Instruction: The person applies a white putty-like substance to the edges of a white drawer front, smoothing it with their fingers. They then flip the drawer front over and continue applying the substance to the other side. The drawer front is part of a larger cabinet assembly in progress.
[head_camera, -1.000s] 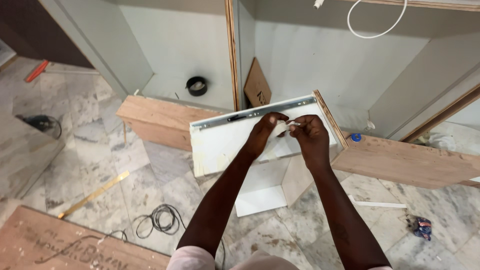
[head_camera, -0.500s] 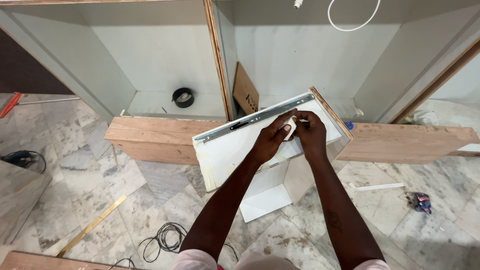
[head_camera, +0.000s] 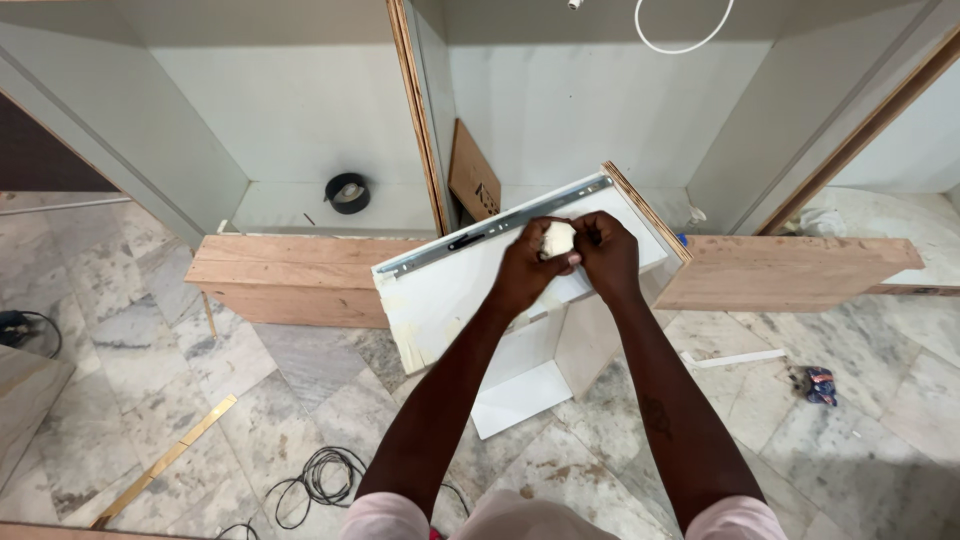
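A white drawer box (head_camera: 445, 300) stands tilted on the marble floor, its side panel facing up with a metal slide rail (head_camera: 500, 228) along the far edge. My left hand (head_camera: 527, 264) and my right hand (head_camera: 606, 252) meet above that panel. Both pinch a small pale piece (head_camera: 558, 238) between their fingertips; what it is cannot be told.
A white cabinet carcass (head_camera: 300, 120) with a plywood divider (head_camera: 415, 110) stands behind, a roll of black tape (head_camera: 347, 192) inside. Plywood plinths (head_camera: 290, 275) lie left and right. A black cable (head_camera: 320, 480), a brass strip (head_camera: 165, 460) and a small blue-red object (head_camera: 820, 384) lie on the floor.
The view has shifted so the cabinet fills more of the frame. My hands stay together over the drawer panel, the pale piece now held more clearly between them.
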